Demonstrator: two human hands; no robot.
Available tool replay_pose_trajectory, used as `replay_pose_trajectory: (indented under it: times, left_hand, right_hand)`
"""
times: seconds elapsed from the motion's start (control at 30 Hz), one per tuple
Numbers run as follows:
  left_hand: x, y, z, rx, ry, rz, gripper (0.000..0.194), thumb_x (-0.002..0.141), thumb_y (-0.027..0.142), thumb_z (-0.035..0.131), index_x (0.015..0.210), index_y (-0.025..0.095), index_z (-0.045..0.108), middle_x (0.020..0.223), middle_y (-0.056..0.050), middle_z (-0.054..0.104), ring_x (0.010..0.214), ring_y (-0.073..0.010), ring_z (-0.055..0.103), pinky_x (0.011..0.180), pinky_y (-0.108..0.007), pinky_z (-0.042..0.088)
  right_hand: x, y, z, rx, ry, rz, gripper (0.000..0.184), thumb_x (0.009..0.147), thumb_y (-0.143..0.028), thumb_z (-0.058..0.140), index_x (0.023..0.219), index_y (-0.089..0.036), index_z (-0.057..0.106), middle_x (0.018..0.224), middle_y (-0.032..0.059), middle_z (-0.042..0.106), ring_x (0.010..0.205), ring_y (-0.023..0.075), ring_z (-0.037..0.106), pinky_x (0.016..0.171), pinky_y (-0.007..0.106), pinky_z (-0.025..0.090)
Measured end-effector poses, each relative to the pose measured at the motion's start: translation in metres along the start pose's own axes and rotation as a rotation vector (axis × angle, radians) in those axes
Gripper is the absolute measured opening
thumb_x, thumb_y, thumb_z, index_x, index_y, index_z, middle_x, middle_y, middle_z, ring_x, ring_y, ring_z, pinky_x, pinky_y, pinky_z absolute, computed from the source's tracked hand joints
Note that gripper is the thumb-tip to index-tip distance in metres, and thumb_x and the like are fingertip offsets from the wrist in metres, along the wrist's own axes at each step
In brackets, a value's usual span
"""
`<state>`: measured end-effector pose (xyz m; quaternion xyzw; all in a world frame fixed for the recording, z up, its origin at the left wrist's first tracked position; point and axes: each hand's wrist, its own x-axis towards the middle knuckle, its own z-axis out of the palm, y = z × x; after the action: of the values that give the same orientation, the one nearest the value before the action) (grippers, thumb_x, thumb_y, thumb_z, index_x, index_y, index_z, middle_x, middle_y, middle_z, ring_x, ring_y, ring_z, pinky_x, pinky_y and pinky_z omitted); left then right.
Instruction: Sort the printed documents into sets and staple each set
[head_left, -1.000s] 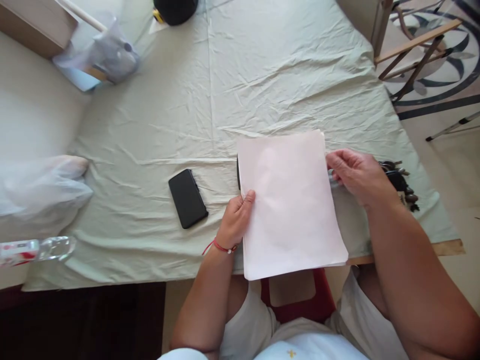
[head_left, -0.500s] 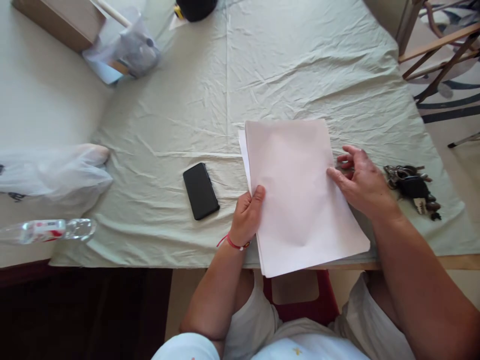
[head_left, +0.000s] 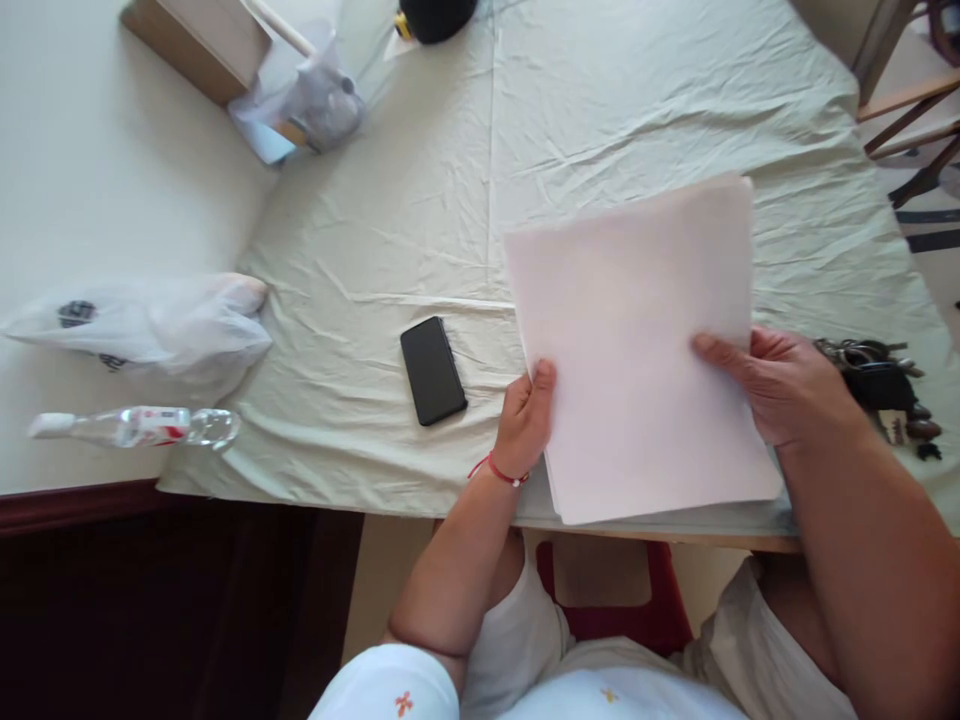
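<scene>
Now both sides are gripped: left hand (head_left: 525, 420) and right hand (head_left: 787, 385) clamp the paper stack (head_left: 637, 350), thumbs on top, right of the phone (head_left: 433, 371). Gathered, yes; flush, not quite: under-sheets peek out at the near left corner.

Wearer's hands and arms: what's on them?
Left hand: ungloved, red cord bracelet with a small pale bead, white short sleeve bearing an orange mark. Right hand: ungloved, no wristband visible; sleeve out of view.
</scene>
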<state>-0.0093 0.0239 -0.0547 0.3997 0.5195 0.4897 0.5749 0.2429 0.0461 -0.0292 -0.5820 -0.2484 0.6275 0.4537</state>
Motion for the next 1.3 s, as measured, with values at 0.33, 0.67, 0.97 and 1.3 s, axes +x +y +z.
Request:
replay_pose_trajectory:
  times: [0.33,0.67,0.97,1.3]
  left_hand:
    - [0.008,-0.006,0.002,0.011,0.093,-0.009,0.066,0.084,0.077,0.069,0.101,0.014,0.072,0.119,-0.012,0.073,0.121,-0.0265,0.066,0.111,-0.038,0.049]
    - [0.009,0.003,-0.003,0.109,-0.238,0.059,0.056,0.100,0.061,0.060,0.129,0.015,0.070,0.144,-0.012,0.063,0.137,-0.0263,0.058,0.118,-0.035,0.044]
    - [0.014,0.009,-0.005,-0.229,-0.172,-0.143,0.063,0.086,0.061,0.078,0.123,0.012,0.066,0.119,-0.015,0.073,0.112,-0.0297,0.072,0.094,-0.038,0.058]
    - [0.021,0.006,-0.007,-0.167,-0.028,-0.208,0.072,0.066,0.070,0.088,0.100,0.009,0.069,0.092,-0.013,0.076,0.090,-0.0289,0.075,0.077,-0.035,0.060]
  right_hand:
    - [0.003,0.006,0.013,0.042,0.176,-0.364,0.027,0.074,-0.037,0.090,0.097,-0.024,0.082,0.093,0.0054,0.082,0.072,0.0225,0.074,0.066,0.034,0.062]
    - [0.014,0.013,0.006,-0.032,0.269,-0.559,0.029,0.084,-0.047,0.082,0.097,-0.021,0.081,0.082,0.0022,0.077,0.065,0.0164,0.066,0.059,0.029,0.055]
    - [0.008,0.014,-0.001,-0.087,0.157,-0.495,0.038,0.081,-0.054,0.085,0.098,-0.020,0.080,0.076,0.0004,0.072,0.055,0.0124,0.057,0.051,0.025,0.049]
    - [0.000,0.019,0.006,-1.054,0.248,-1.240,0.076,0.085,-0.032,0.081,0.152,-0.015,0.051,0.147,0.0258,0.059,0.137,0.0421,0.056,0.111,0.065,0.047]
